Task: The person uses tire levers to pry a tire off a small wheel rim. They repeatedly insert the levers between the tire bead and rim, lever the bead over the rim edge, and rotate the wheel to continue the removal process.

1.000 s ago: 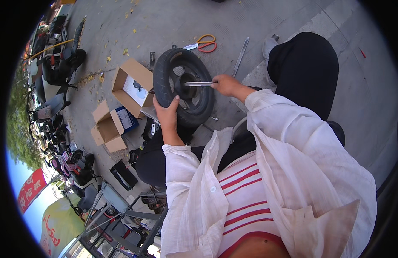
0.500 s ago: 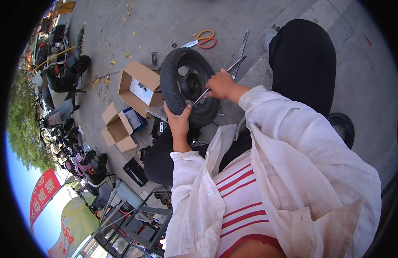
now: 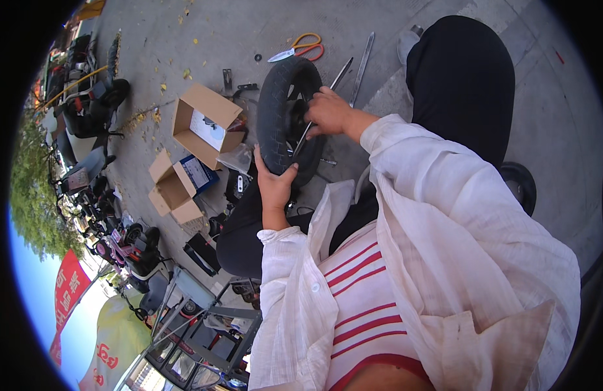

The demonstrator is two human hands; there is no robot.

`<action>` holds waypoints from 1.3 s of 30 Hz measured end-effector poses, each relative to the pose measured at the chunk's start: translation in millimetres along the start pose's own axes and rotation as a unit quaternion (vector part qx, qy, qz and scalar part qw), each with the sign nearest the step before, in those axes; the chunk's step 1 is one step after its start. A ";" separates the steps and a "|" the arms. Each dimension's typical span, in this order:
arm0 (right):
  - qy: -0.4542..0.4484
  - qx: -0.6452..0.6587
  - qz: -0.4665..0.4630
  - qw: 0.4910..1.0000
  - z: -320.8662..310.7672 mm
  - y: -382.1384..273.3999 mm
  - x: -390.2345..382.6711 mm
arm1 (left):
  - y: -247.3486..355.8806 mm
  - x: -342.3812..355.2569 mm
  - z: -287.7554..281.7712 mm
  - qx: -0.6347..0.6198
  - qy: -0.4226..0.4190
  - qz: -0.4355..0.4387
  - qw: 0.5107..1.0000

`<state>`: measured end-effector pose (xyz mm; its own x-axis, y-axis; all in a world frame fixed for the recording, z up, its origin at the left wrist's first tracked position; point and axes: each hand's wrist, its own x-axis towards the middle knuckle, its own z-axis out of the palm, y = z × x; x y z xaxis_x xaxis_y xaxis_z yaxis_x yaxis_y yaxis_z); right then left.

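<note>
A black scooter wheel with its tyre (image 3: pixel 273 117) stands tilted in front of me, its hub side turned to the right. My left hand (image 3: pixel 275 186) grips the near part of the tyre, thumb on the rim side and fingers along the tread. Closed round a long metal tyre lever (image 3: pixel 341 73) is my right hand (image 3: pixel 329 112). The lever's lower end reaches in at the near edge of the rim, close to my left thumb; its exact contact is hard to see. Another flat metal lever (image 3: pixel 362 68) lies on the ground just right of the wheel.
Scissors (image 3: pixel 301 48) with orange and red handles lie beyond the wheel. Left of it stand an open cardboard box (image 3: pixel 207 120), a smaller open box (image 3: pixel 174 192) and a blue box (image 3: pixel 200 174). Parked scooters (image 3: pixel 96 107) line the far left. My bent knee (image 3: pixel 461 85) rises at right.
The wheel has turned more upright, showing more tread and less of its hub. Both hands have stayed on the wheel and lever, and the lever has become steeper.
</note>
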<state>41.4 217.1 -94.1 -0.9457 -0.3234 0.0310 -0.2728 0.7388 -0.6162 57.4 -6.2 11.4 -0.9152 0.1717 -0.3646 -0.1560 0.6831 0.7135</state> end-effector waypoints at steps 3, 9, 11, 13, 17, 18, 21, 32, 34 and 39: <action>0.004 -0.010 -0.016 1.000 3.6 -4.7 4.4 | 7.0 -2.4 1.7 -0.005 -0.015 0.019 1.000; 0.018 -0.019 -0.006 1.000 8.8 -13.2 4.6 | -18.8 5.8 3.2 0.081 0.006 0.098 0.992; 0.002 -0.010 0.013 1.000 7.6 -15.0 4.2 | -18.8 9.0 2.4 0.099 0.021 0.085 0.991; -0.064 -0.001 0.069 0.996 3.1 -18.9 2.8 | -17.1 13.5 0.4 0.102 0.037 0.066 0.992; -0.153 0.029 0.142 0.978 -19.6 -33.6 0.5 | -2.9 30.8 -3.4 0.072 0.060 0.057 0.994; -0.165 0.035 0.148 0.974 -26.5 -36.8 0.5 | -2.4 37.0 -4.8 0.065 0.067 0.057 0.994; -0.192 0.038 0.155 0.968 -53.9 -48.9 -0.3 | -0.9 53.9 -5.8 0.033 0.097 0.047 0.994; -0.218 -0.025 0.099 0.971 -152.9 -86.3 -41.0 | -3.6 90.4 -0.8 -0.053 0.162 0.013 0.985; -0.228 -0.010 0.085 0.970 -162.4 -87.8 -45.6 | 6.6 87.4 6.5 -0.057 0.165 0.033 0.984; -0.238 0.068 0.066 0.967 -173.9 -87.6 -49.7 | 1.6 76.0 3.0 -0.403 0.018 0.015 0.915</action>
<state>81.6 271.3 95.2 -0.7731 -0.4913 -0.4013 -0.0986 0.7180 -0.6891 -11.2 10.2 -17.0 -0.9329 0.1484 -0.3280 -0.3406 -0.0689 0.9377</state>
